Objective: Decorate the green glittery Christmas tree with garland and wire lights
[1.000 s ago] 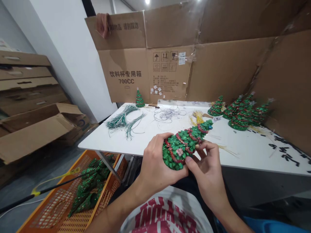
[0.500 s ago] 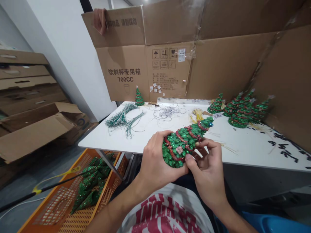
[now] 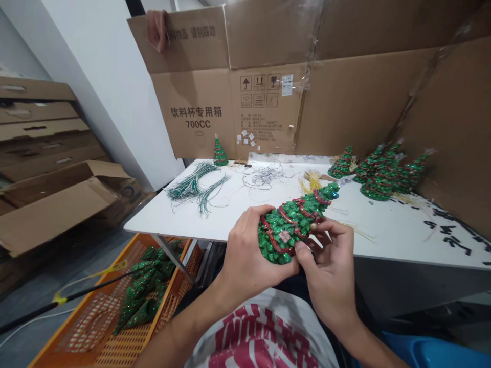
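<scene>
The left hand (image 3: 247, 260) is clenched around the wide base of a glittery green Christmas-tree ornament (image 3: 273, 240), and the right hand (image 3: 330, 271) grasps it too, its thumb pressed on the lower flank and its fingers curled up behind the middle. The tree is held just off the white worktop (image 3: 226, 222), over its front edge, with the tip aimed at 1 o'clock. And there's the change: the tree has rolled slightly in the grip, its tip lifting, and the right thumb has slid closer to a small pink square tag (image 3: 284, 236). A red beaded garland (image 3: 321, 198) spirals around the green body, with a small blue bead (image 3: 335, 194) near the top.

Moving out, a loose tangle of silver wire (image 3: 264, 177) lies at 12 o'clock, a bundle of yellow strands (image 3: 312, 181) just to its right, and coils of green wire (image 3: 194, 188) at 11. A small finished green tree (image 3: 220, 154) stands at the back, with a cluster of them (image 3: 383, 176) at 2 o'clock. Black letter-shaped pieces (image 3: 448, 237) are scattered at 3. Down at 8 o'clock, an orange plastic crate (image 3: 85, 301) holds green tree shells (image 3: 143, 291). Another person's hand (image 3: 156, 30) grips the top of a brown cardboard carton wall (image 3: 264, 117).
</scene>
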The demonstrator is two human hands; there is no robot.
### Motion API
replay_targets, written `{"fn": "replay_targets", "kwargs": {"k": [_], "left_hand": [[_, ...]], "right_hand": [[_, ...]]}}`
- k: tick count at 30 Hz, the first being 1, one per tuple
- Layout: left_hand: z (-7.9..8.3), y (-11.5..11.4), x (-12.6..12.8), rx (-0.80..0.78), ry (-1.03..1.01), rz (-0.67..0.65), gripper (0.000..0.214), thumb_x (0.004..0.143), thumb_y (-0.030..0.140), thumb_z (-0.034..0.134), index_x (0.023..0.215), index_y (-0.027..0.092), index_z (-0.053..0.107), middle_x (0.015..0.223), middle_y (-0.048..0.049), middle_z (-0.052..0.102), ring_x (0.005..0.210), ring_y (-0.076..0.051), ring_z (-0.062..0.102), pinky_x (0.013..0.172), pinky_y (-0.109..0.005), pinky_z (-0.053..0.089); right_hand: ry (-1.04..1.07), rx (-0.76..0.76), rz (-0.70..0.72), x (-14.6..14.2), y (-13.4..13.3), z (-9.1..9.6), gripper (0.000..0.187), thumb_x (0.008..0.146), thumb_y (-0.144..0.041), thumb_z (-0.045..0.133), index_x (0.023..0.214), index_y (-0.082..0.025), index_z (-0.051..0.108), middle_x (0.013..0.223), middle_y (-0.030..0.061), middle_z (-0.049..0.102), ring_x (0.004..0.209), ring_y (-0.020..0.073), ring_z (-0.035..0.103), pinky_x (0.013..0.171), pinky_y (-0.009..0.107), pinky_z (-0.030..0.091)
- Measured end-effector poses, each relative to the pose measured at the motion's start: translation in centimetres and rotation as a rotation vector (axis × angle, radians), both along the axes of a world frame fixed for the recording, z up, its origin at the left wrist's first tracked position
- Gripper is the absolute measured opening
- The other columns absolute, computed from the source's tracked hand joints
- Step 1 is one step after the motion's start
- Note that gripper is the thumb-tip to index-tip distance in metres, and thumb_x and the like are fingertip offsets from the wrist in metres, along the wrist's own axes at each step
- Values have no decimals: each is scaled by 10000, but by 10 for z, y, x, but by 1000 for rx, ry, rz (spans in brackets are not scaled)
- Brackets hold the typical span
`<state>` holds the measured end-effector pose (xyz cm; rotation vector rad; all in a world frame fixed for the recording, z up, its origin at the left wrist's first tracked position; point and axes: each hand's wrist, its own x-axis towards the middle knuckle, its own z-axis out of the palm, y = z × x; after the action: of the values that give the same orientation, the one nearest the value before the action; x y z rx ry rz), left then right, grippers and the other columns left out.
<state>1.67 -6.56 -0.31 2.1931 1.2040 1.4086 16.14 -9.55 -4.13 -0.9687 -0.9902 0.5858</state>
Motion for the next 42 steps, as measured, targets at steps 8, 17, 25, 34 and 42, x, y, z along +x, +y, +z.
{"fn": "replay_targets", "kwargs": {"k": [8, 17, 25, 34, 42], "left_hand": [[0, -1, 0, -43, 2, -17, 696, 675, 349, 899, 1285, 227, 587, 1219, -86, 733, 1128, -318, 744, 993, -454, 587], [2, -1, 1, -124, -62, -35, 677, 681, 327, 882, 1283, 249, 583, 1194, -52, 759, 1042, -282, 762, 970, -434, 606], [2, 0, 1, -145, -81, -43, 677, 672, 331, 887, 1273, 246, 587, 1199, -51, 765, 1050, -284, 763, 989, -442, 609], [-2, 0, 5, -89, -21, -27, 685, 647, 297, 872, 1273, 232, 604, 1208, -69, 759, 1086, -307, 760, 979, -448, 603], [-2, -1, 4, -58, -15, -30, 689, 663, 302, 874, 1283, 251, 576, 1217, -66, 740, 1093, -306, 753, 976, -447, 602]], "right_hand": [[-28, 23, -42, -2, 0, -5, 357, 895, -280, 783, 1142, -303, 526, 1241, 33, 558, 1063, 211, 647, 905, 392, 549], [16, 10, 111, 0, -3, 2, 302, 975, -296, 728, 1193, -330, 522, 1327, 39, 542, 1205, 228, 585, 1001, 397, 514], [193, -27, 236, 1, -3, 5, 307, 967, -273, 750, 1166, -353, 530, 1329, 9, 556, 1239, 200, 571, 937, 312, 531], [264, -174, 252, 1, 1, -2, 620, 958, -321, 715, 1477, -395, 385, 1467, 55, 609, 1241, 225, 667, 1033, 396, 583], [126, -124, 297, 6, 1, 1, 618, 995, -301, 653, 1548, -375, 388, 1497, 60, 590, 1369, 236, 613, 1166, 409, 519]]}}
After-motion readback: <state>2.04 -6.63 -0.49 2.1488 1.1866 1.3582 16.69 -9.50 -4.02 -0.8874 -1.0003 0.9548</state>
